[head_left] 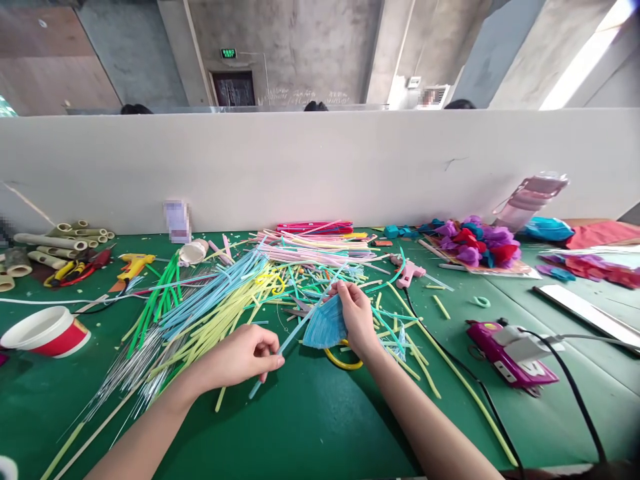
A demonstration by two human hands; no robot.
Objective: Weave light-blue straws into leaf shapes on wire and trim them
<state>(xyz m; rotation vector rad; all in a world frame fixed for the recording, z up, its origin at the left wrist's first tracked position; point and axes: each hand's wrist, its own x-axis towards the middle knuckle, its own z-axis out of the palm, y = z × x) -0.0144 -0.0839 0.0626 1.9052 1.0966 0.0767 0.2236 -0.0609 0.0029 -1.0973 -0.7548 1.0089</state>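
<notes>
My left hand [257,357] pinches the near end of a light blue pipe cleaner [296,335], which slants up and away to my right hand. With fingers closed, my right hand [355,313] grips a blue fan-shaped fringe piece [323,325] at its upper edge, by the far end of that pipe cleaner. Whether the two pieces are joined there is hidden by the fingers. Beneath the fan a yellow scissor handle [343,363] shows on the green table, with metal blades [297,310] to its left.
Left lie bundled blue pipe cleaners [215,297], yellow ones [210,333], a paper cup [45,331] and a yellow glue gun [135,265]. Right are a pink glue gun [410,272], its black cord and a purple power strip [513,357]. A white partition [320,170] stands behind.
</notes>
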